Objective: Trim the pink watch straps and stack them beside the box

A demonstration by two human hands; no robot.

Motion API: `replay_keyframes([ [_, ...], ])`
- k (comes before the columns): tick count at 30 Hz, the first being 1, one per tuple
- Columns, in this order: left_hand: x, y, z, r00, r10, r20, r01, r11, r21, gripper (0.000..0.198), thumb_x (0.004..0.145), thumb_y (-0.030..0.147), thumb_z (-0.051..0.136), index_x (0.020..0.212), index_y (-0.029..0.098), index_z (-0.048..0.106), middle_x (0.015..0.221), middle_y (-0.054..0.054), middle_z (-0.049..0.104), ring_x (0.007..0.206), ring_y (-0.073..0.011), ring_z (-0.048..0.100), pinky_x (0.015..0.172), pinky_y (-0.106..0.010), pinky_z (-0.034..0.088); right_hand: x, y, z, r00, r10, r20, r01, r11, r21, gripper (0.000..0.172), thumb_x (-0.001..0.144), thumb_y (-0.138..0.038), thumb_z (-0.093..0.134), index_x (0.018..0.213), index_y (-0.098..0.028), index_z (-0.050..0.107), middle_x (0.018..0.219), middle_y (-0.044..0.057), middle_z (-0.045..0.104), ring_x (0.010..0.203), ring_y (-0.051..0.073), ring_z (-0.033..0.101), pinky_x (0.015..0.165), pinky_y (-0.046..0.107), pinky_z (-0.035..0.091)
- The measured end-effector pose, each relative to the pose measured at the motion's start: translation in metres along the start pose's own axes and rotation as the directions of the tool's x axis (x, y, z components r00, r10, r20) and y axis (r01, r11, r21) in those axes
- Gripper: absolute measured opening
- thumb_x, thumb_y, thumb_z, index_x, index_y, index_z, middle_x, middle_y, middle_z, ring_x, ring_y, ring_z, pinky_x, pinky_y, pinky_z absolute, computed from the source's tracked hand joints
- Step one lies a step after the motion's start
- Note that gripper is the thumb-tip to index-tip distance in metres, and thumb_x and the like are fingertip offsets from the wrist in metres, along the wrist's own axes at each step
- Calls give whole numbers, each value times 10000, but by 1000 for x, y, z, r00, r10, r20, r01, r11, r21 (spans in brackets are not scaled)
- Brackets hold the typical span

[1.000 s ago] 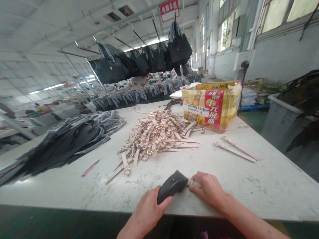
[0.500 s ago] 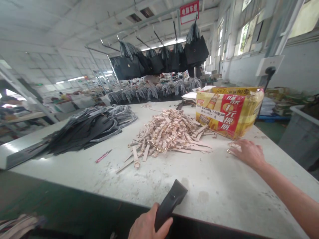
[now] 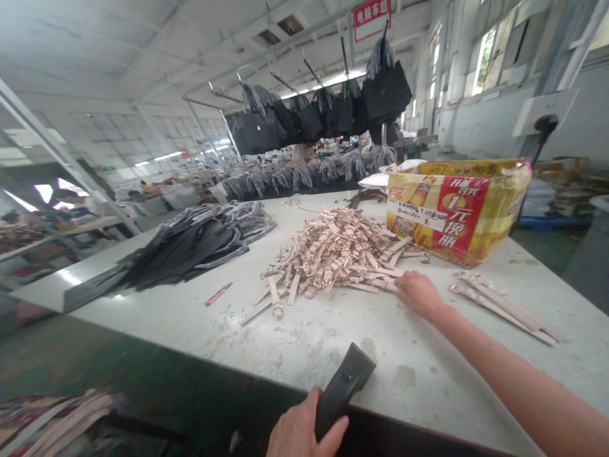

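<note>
At the near table edge, my left hand [image 3: 304,426] is closed around a black hand-held tool [image 3: 345,384] with a wide, flat end; its exact kind is unclear. My right hand [image 3: 421,293] reaches the right edge of a heap of beige straps [image 3: 328,254] with gold buckles. Its fingers are pinched on the tip of a strap [image 3: 389,285] there. To the right of that hand, several buckled straps [image 3: 507,308] lie side by side on the table, apart from the heap.
A yellow and red carton [image 3: 459,219] stands behind the right hand. Black bag pieces with grey handles [image 3: 190,247] lie stacked at left, near a pink pen-like tool [image 3: 218,294]. Black bags [image 3: 387,95] hang from a rack beyond the white table [image 3: 190,330].
My right hand has let go of the straps at the right and moved left to the heap. My left hand still holds the black tool. The view has shifted slightly.
</note>
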State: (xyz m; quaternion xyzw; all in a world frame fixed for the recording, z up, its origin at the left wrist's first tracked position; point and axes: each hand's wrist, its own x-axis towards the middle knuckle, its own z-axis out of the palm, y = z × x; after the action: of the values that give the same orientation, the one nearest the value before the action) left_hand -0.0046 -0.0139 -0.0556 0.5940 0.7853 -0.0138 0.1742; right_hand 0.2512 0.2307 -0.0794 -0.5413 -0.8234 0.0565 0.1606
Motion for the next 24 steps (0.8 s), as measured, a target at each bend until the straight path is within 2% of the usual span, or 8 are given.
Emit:
replay_keyframes([
  [2, -1, 0, -1, 1000, 20, -20, -20, 1000, -9, 599, 822, 537, 396, 1250, 140, 529, 1063, -138, 674, 1020, -300, 613, 894, -385, 456, -21, 6, -5, 1000, -16, 21, 16, 1000, 19, 162, 869, -242, 534, 893, -152, 666, 910, 89, 639, 893, 204, 592, 822, 329, 451],
  [8, -2, 2, -5, 997, 75, 0, -75, 996, -46, 539, 827, 552, 410, 1180, 170, 551, 1003, -114, 688, 977, -287, 630, 842, -369, 463, -121, 25, -26, 974, -163, 154, 130, 970, 204, 210, 847, -243, 477, 941, -219, 663, 885, 61, 633, 824, 204, 593, 750, 319, 443],
  [11, -1, 8, -11, 991, 131, 8, -131, 990, -50, 474, 834, 554, 412, 1101, 195, 568, 940, -91, 692, 929, -272, 640, 804, -355, 461, -150, 25, -32, 980, -134, 144, 96, 966, 241, 219, 818, -236, 516, 986, -221, 655, 929, 75, 630, 877, 225, 583, 789, 346, 443],
  [15, 1, 20, -24, 975, 214, 54, -212, 976, -42, 412, 834, 548, 440, 1021, 209, 577, 865, -67, 689, 853, -245, 648, 724, -307, 449, -150, 14, -26, 992, -93, 84, 56, 930, 363, 380, 779, -266, 595, 1156, -219, 596, 1072, 87, 606, 970, 238, 564, 870, 369, 436],
  [20, 5, 41, -49, 953, 290, 88, -291, 957, -3, 432, 827, 580, 449, 1037, 224, 575, 903, -59, 681, 894, -241, 632, 746, -308, 437, -137, 1, -11, 992, -120, 45, 84, 875, 477, 193, 818, -216, 548, 978, -196, 655, 940, 75, 616, 865, 198, 566, 778, 320, 452],
  [24, 13, 61, -61, 929, 353, 108, -360, 932, 52, 421, 833, 572, 443, 1064, 241, 563, 939, -61, 670, 918, -248, 619, 763, -325, 435, -139, 0, -9, 995, -102, 3, 89, 881, 464, 178, 794, -178, 569, 956, -192, 643, 906, 62, 605, 816, 183, 552, 724, 300, 441],
])
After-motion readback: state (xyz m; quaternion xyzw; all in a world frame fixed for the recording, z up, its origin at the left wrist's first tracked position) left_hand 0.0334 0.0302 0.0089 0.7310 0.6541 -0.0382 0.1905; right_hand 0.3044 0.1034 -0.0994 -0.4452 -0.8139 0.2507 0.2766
